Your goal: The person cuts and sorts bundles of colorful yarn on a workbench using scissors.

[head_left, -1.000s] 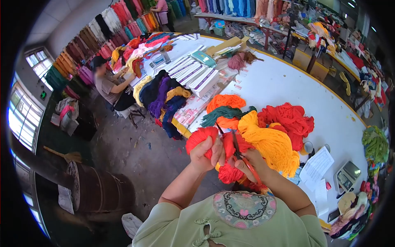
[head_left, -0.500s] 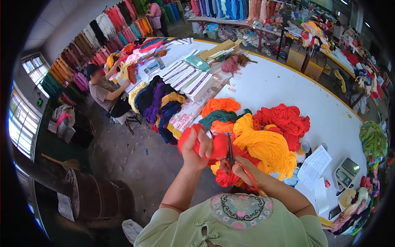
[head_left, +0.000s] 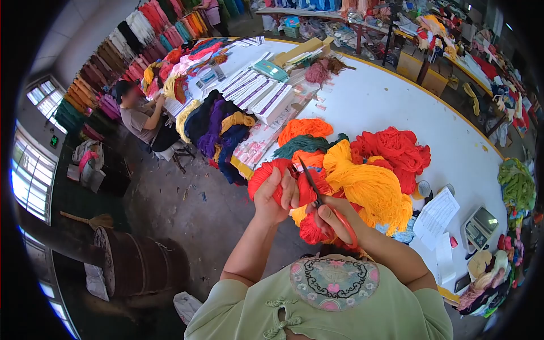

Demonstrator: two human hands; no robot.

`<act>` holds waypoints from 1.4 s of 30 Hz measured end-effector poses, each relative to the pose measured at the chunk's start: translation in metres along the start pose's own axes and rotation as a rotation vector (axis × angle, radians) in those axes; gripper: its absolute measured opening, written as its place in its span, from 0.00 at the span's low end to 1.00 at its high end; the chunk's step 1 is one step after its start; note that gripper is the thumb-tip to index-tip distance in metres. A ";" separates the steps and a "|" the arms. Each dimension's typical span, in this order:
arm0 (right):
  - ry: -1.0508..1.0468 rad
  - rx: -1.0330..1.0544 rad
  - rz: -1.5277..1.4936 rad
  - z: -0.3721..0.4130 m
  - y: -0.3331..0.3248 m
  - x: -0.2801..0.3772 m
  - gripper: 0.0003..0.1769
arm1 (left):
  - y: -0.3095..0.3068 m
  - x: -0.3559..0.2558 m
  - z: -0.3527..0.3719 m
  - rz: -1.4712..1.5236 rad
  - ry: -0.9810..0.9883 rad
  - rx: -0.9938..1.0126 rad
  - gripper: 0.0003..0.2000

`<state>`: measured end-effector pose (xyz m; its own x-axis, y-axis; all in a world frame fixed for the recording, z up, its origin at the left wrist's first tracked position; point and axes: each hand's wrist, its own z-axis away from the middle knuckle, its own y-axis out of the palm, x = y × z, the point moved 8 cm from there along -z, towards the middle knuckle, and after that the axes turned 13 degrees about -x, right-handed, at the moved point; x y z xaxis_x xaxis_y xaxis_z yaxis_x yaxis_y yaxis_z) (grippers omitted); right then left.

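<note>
My left hand point(head_left: 276, 195) is wrapped round a skein of bright red yarn point(head_left: 260, 178), held up in front of my chest. Scissors point(head_left: 310, 180) with dark blades and red handles are in my right hand point(head_left: 333, 218), their blades pointing up and away beside the skein. More red yarn point(head_left: 310, 231) shows below the right hand. Just beyond my hands, a big yellow skein point(head_left: 374, 190) lies on a heap with red yarn point(head_left: 394, 158), orange yarn point(head_left: 305, 130) and dark green yarn point(head_left: 303, 147).
The white table point(head_left: 374, 96) curves away ahead, bearing boxes with purple stripes point(head_left: 272, 105) and dark skeins point(head_left: 218, 127). Papers point(head_left: 436, 215) and a scale point(head_left: 480, 228) lie at right. A person point(head_left: 136, 110) sits at left. A rusty barrel point(head_left: 144, 263) stands on the floor.
The scissors have tilted, their blades now angled up to the left beside the red skein. My left hand has shifted slightly right and turned, still gripping the skein.
</note>
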<state>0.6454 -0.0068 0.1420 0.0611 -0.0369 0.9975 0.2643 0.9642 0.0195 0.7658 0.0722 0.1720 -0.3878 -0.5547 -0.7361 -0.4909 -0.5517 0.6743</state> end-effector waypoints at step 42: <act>0.126 -0.015 -0.133 0.001 0.019 -0.022 0.26 | -0.019 0.016 0.016 0.083 -0.004 0.050 0.21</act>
<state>0.6480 0.0125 0.1207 0.1447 -0.1970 0.9697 0.2919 0.9449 0.1484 0.7563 0.0843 0.1469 -0.4317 -0.5947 -0.6782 -0.4953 -0.4721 0.7293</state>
